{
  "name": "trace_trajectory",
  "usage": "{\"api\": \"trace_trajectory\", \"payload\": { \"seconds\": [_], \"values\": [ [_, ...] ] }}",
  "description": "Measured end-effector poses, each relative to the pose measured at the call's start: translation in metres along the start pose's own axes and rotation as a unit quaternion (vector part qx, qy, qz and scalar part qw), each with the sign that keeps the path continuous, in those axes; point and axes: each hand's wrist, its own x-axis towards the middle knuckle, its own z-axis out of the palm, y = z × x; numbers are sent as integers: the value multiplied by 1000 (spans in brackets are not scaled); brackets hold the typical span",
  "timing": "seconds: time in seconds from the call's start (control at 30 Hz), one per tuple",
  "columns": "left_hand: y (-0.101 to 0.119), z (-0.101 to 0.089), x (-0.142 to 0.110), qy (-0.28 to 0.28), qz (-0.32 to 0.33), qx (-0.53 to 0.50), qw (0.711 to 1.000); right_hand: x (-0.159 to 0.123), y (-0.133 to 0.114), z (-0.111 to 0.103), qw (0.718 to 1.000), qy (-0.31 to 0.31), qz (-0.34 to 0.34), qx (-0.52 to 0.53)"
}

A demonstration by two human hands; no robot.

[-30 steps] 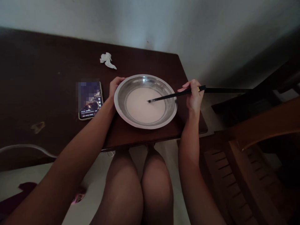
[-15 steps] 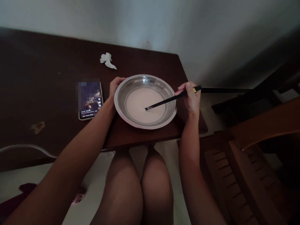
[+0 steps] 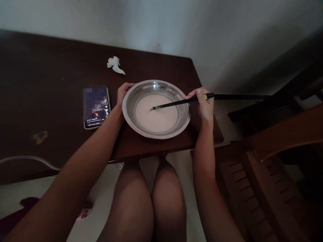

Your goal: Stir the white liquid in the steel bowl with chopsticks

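Note:
A wide stainless steel bowl [image 3: 130, 119] stands near the front right end of the dark table. Pale, milky liquid [image 3: 156, 119] fills its lower part. My left hand [image 3: 122, 94] is closed on the bowl's left side, its fingertips hidden behind the rim. Black chopsticks [image 3: 174, 103] with a gold band slant over the right rim, their tips in the liquid left of the middle. My right hand [image 3: 204, 104] pinches them near the thick end, just outside the bowl. Whether it is one stick or two held together is hard to tell.
Left of the bowl lies a phone [image 3: 97, 109] with its screen lit. A crumpled tissue [image 3: 116, 65] rests farther back on the table [image 3: 55, 74]. A white cable [image 3: 32, 157] crosses the front left. At the right stands a wooden chair [image 3: 252, 188]; a wall borders the back.
My right hand has moved a little to the left. The chopstick tips have swept through the liquid, first down and left, then up and further left. My left hand and the bowl stay in place.

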Motion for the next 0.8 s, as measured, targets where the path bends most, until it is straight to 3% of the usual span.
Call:
{"api": "trace_trajectory", "payload": {
  "seconds": [0.17, 0.37, 0.57, 0.8],
  "values": [
    [0, 1, 0, 12, -5, -14, 1000, 2, 2, -1, 997, 74, -8, 14],
    [1, 2, 0, 12, -2, -21, 1000, -2, 2, -1, 1000, -25, 10, 0],
    [-1, -1, 2, 5, 6, -12, 1000, 3, 4, -2, 998, 66, -17, 18],
    [-1, 0, 1, 3, 3, -16, 1000, 0, 1, 0, 1000, -6, -5, 6]
  ]
}}
